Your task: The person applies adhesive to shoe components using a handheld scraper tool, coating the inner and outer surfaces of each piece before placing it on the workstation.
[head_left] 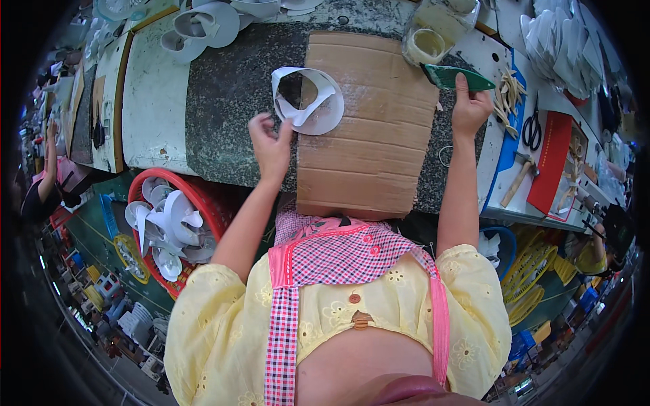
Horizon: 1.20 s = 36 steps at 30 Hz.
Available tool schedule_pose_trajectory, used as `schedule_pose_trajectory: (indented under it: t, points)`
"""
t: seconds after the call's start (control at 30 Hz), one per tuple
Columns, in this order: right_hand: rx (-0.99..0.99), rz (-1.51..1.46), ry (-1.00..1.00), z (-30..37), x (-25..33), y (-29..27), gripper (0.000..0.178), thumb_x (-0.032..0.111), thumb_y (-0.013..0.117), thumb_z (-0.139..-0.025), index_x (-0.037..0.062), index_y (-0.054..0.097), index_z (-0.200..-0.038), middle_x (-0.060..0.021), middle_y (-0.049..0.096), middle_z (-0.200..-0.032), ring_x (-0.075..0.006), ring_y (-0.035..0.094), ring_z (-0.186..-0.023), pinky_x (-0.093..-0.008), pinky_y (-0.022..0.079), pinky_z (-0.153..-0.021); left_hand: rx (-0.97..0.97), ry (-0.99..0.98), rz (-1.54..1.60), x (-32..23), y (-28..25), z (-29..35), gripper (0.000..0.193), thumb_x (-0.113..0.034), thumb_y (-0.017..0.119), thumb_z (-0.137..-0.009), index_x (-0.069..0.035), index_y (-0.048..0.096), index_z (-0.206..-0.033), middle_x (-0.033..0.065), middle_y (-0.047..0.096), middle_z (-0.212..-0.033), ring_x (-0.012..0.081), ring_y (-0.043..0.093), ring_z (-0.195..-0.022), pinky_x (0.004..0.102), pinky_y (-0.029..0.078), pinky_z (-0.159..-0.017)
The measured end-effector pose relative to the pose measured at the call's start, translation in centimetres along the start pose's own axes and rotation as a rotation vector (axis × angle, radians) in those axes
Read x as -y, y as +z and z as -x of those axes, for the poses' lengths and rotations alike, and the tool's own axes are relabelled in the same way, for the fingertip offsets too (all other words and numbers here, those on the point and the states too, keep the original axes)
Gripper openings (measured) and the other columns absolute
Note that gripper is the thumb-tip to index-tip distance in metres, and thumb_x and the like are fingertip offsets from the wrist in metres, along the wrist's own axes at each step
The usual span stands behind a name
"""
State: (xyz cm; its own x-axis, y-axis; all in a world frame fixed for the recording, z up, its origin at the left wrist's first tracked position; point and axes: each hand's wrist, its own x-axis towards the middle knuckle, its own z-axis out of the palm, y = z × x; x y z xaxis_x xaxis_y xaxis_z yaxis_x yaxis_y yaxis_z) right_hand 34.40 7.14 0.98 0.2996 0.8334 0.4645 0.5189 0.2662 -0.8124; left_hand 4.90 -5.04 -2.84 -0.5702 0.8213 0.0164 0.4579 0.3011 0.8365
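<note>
1. Speckled tabletop (230,101) extends around the fingers, and a brown cardboard sheet (369,155) lies between the left fingers (260,124) and the right fingers (482,100).
2. Just beyond the left fingers, a white curved piece (330,112) straddles the sheet's left edge. Those fingers are half curled at its near rim; whether they grip or merely touch it cannot be told.
3. The right fingers pinch a green scraper (467,79), its far-left end close to a see-through container (413,49).
4. Held loosely, the piece could slide or rock on the cardboard's edge.
5. A careless scraper sweep could knock the container, just beyond the right fingers.
6. The sheet seems to overhang toward the body, so leaning in might shift it.
7. Motion blurs the left fingers; the scraper's underside is hidden, and the container's pale contents are unclear. Nearer than the left fingers, the forearm partly screens a red basket (198,191).
</note>
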Motion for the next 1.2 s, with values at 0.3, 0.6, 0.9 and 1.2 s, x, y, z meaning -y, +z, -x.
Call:
schedule_pose_trajectory:
  t: [0.3, 0.6, 0.9, 1.2]
  points:
    - [0.053, -0.26, 0.032, 0.2, 0.6, 2.5, 0.018, 0.016, 0.065, -0.075, -0.0008, 0.059, -0.075, 0.0007, 0.056, -0.064, -0.0046, 0.044, -0.056, -0.0184, 0.036, -0.051, 0.024, -0.533, 0.132, 0.9, 3.8, 0.4, 0.059, -0.038, 0.067, -0.067, 0.0, 0.042, -0.104, 0.0161, 0.05, -0.104, 0.0274, 0.053, -0.088, 0.0339, 0.041, -0.074]
    - [0.067, -0.201, 0.053, -0.1, -0.6, 0.9, 0.017, 0.016, 0.064, -0.075, 0.0004, 0.059, -0.077, 0.001, 0.056, -0.063, -0.0041, 0.044, -0.055, -0.0184, 0.036, -0.05, 0.111, 0.288, -0.217, -2.9, 3.9, 1.9, 0.04, -0.006, 0.064, -0.065, -0.004, 0.043, -0.099, 0.0126, 0.043, -0.093, 0.025, 0.051, -0.073, 0.0346, 0.042, -0.064]
    - [-0.047, 0.052, -0.038, -3.4, -3.2, 3.1, 0.016, 0.021, 0.065, -0.072, 0.0049, 0.061, -0.074, -0.0074, 0.055, -0.061, -0.0154, 0.052, -0.052, -0.0262, 0.039, -0.049, -0.021, 0.384, 0.313, -11.3, -0.9, -5.7, 0.044, 0.002, 0.06, -0.069, -0.005, 0.044, -0.109, 0.0056, 0.048, -0.093, 0.0085, 0.052, -0.062, 0.0185, 0.042, -0.051]
    - [0.031, -0.047, -0.048, -5.9, -3.9, 1.0, 0.013, 0.01, 0.066, -0.072, -0.001, 0.062, -0.078, -0.0025, 0.059, -0.069, -0.0066, 0.049, -0.059, -0.0208, 0.038, -0.053, 0.398, 0.542, 0.165, -14.7, -4.6, -8.6, 0.031, 0.002, 0.059, -0.072, -0.006, 0.054, -0.101, 0.0033, 0.062, -0.08, 0.007, 0.058, -0.069, 0.0197, 0.046, -0.06]
